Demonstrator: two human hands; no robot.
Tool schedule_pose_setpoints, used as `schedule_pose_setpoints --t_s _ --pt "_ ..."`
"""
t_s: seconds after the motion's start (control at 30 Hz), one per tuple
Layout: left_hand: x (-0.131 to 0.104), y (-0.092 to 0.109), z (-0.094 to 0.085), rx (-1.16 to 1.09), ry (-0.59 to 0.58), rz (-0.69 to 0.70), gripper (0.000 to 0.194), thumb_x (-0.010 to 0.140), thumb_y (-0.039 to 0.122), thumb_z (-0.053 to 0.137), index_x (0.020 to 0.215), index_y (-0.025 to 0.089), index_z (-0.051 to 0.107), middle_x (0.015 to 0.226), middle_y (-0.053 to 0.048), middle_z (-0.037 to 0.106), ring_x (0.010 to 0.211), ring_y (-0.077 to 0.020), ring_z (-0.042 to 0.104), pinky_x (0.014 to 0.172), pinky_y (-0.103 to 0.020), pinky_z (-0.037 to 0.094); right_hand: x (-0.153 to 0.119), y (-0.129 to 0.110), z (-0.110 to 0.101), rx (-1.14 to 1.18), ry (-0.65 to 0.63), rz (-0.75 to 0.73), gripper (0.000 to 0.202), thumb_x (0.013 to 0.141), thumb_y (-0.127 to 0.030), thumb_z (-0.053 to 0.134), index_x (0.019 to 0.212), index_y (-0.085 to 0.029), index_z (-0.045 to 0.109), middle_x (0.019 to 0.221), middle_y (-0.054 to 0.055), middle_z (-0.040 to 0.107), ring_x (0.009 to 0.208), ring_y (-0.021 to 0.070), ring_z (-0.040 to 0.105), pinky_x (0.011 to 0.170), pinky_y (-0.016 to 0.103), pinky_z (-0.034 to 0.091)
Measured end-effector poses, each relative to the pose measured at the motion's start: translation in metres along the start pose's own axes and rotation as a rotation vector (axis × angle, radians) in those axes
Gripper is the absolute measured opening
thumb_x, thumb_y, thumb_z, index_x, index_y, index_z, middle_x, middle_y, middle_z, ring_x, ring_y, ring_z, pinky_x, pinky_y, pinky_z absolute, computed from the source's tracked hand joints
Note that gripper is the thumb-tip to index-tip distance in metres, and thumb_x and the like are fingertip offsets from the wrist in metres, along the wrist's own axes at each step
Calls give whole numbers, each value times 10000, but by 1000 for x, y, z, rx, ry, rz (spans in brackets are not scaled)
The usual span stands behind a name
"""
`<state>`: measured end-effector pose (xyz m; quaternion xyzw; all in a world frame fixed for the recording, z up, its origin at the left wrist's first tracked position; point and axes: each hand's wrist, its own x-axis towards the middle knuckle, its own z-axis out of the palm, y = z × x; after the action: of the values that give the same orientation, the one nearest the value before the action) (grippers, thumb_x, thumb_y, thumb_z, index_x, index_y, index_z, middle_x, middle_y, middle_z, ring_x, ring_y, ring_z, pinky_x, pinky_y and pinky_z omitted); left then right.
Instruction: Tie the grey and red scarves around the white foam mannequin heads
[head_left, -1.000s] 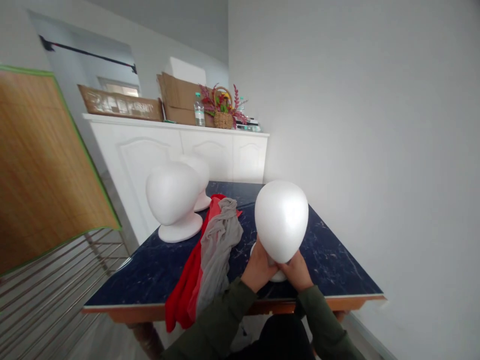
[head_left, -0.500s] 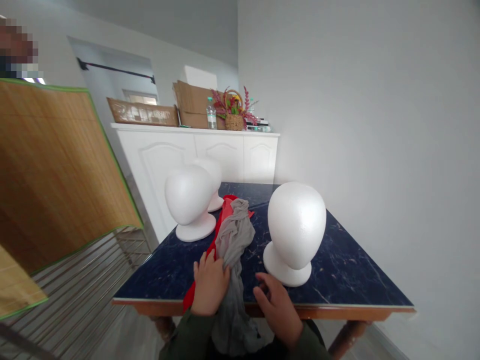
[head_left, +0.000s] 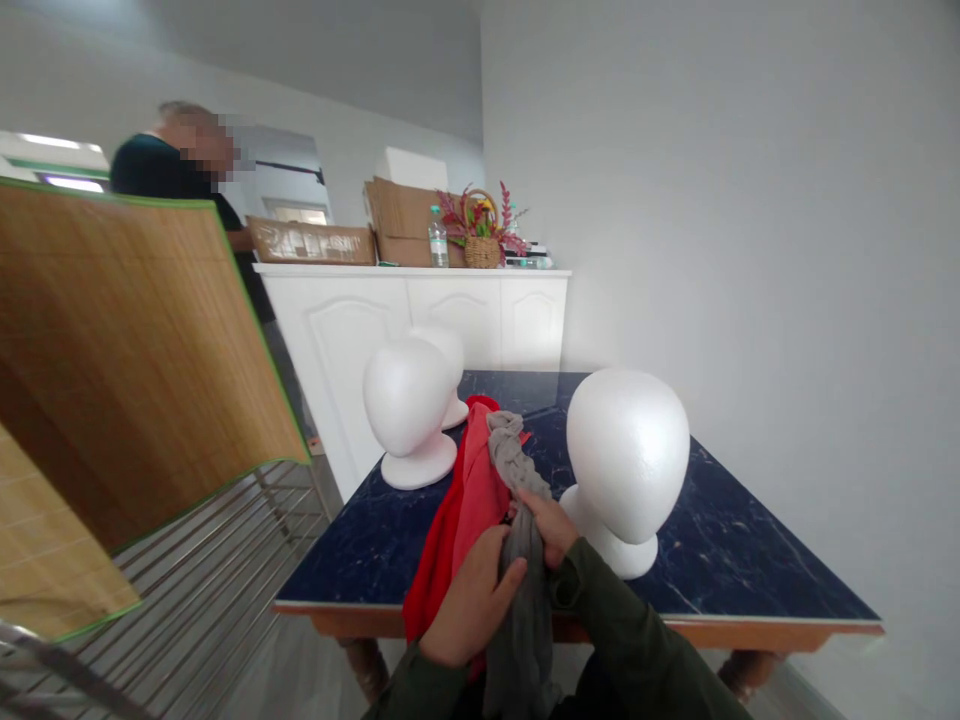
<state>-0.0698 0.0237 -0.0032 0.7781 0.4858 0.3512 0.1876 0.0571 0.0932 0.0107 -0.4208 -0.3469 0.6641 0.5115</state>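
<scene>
Grey cloth [head_left: 517, 560] sits bunched in both my hands: my left hand [head_left: 469, 600] curls round it, my right hand [head_left: 551, 525] pinches it higher up, above the counter [head_left: 712, 560] edge. Red cloth [head_left: 465, 510] lies touching its left; a foam head [head_left: 626, 465] stands just right, two more heads [head_left: 409, 410] farther left. A person [head_left: 180, 160] stands beyond the bamboo mat [head_left: 127, 350].

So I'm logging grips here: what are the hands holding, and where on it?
Both the left hand and right hand grip the grey cloth around its bunched middle, near the table's front edge.
</scene>
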Motion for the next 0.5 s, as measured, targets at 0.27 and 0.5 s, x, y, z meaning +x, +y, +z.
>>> schedule_pose_setpoints --t_s 0.27,0.5 --pt "17 -25 -7 -26 53 -6 450 828 230 442 1270 153 401 1282 -131 486 1212 -217 436 1035 -426 341 -79 -52 -12 -64 -313 35 380 672 -515 656 599 -188 476 344 -97 359 284 34 273 310 166 191" --pt "31 7 -1 44 -180 279 499 671 114 555 1140 282 580 1418 -36 360 1328 -260 263 1079 -498 208 -155 -89 -50 -171 -443 65 346 666 -489 682 665 -162 568 418 -41 456 336 39 334 344 171 223"
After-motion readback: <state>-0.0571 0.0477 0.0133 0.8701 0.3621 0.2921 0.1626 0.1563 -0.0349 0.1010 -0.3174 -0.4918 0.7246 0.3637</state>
